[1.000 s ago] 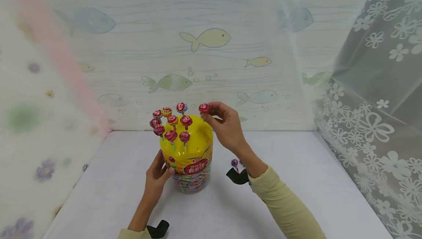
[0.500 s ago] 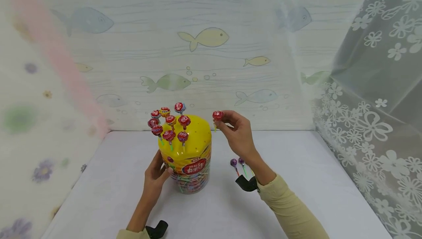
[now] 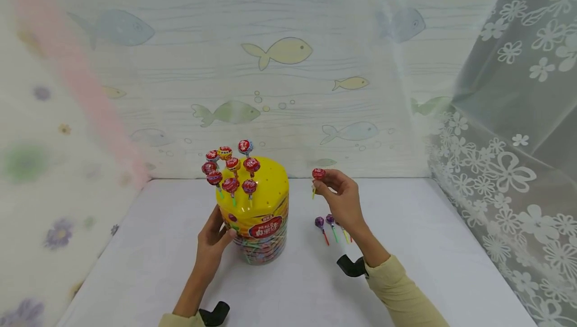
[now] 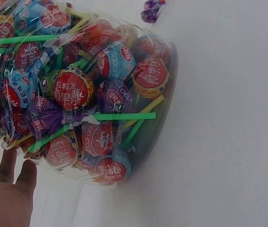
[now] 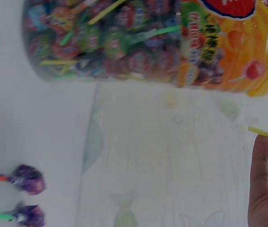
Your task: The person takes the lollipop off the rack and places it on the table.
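My left hand (image 3: 211, 242) grips the left side of a clear lollipop jar (image 3: 263, 252), which stands on the white table. Its lid (image 3: 273, 179) is yellow, and several wrapped lollipops (image 3: 231, 185) stick up from the lid's left part. Through the jar wall (image 4: 72, 90) many more lollipops show in the left wrist view. To the right of the jar, my right hand (image 3: 343, 199) pinches a red-wrapped lollipop (image 3: 318, 174) above the table. Its yellow stick (image 5: 261, 133) points down and shows past the fingertips in the right wrist view.
Several purple lollipops (image 3: 319, 223) lie in a row on the table (image 3: 306, 287), below my right hand, some partly hidden by the wrist. A fish-patterned curtain (image 3: 279, 116) hangs behind the table, and a flowered sheet (image 3: 514, 177) hangs at the right.
My right hand has carried the red lollipop from beside the lid rightward and down, toward the purple lollipops, more of which now show. My left hand has stayed on the jar.
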